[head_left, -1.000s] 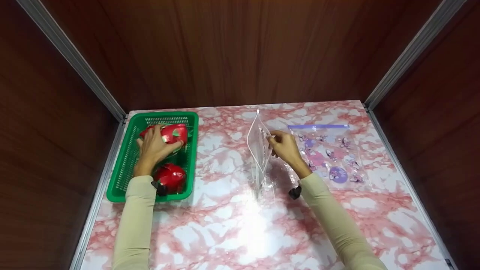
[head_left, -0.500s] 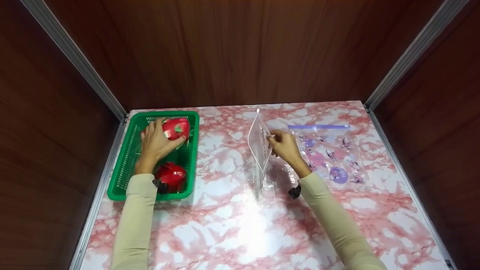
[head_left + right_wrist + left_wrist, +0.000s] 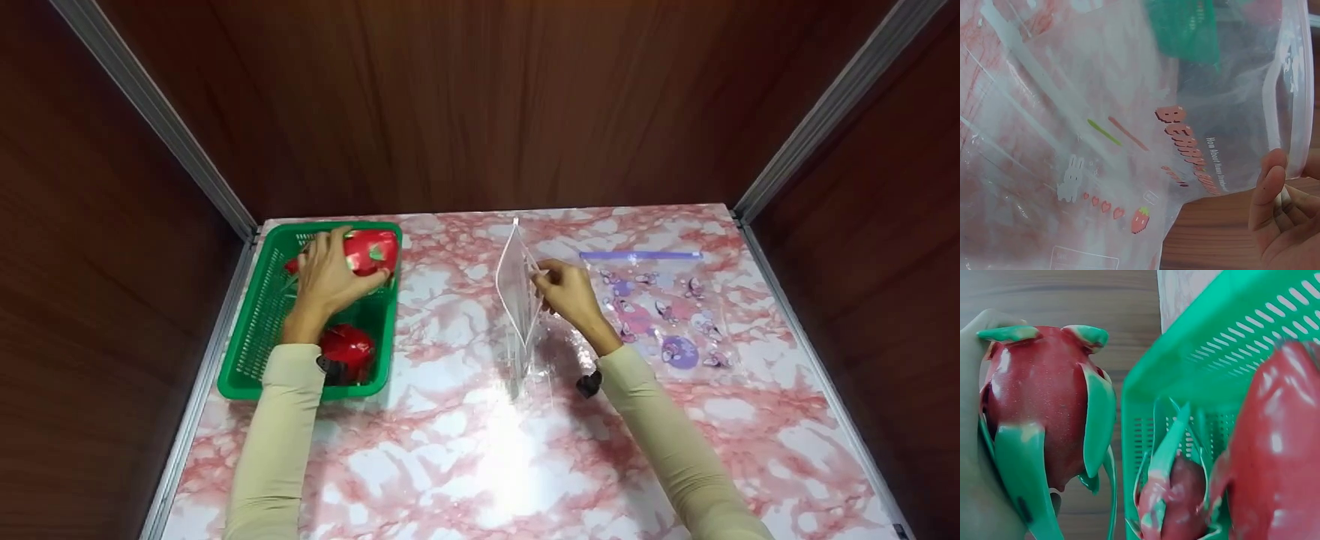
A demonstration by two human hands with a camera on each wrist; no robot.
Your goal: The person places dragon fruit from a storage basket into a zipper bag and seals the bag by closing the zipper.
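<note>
My left hand (image 3: 326, 281) grips a red dragon fruit (image 3: 371, 253) with green scales, over the far end of the green basket (image 3: 232, 382). In the left wrist view this dragon fruit (image 3: 1039, 394) appears above the basket rim, thumb and palm against its side. Two more dragon fruits (image 3: 1275, 450) lie in the basket; one of them (image 3: 349, 345) shows below my left wrist. My right hand (image 3: 574, 296) pinches the zip edge of a clear zip bag (image 3: 512, 281), whose mouth gapes toward the basket. The right wrist view shows lettering and a small strawberry print on this bag (image 3: 1129, 180).
A second clear zip bag (image 3: 660, 315), with a purple slider strip and purple and pink prints, lies flat at the right. Dark wood-grain panels (image 3: 480, 105) surround the marbled pink-and-white table (image 3: 420, 450) at the back and both sides.
My left hand has moved up and to the right with the dragon fruit, which now overlaps the basket's far right corner. The right hand stays at the bag's mouth.
</note>
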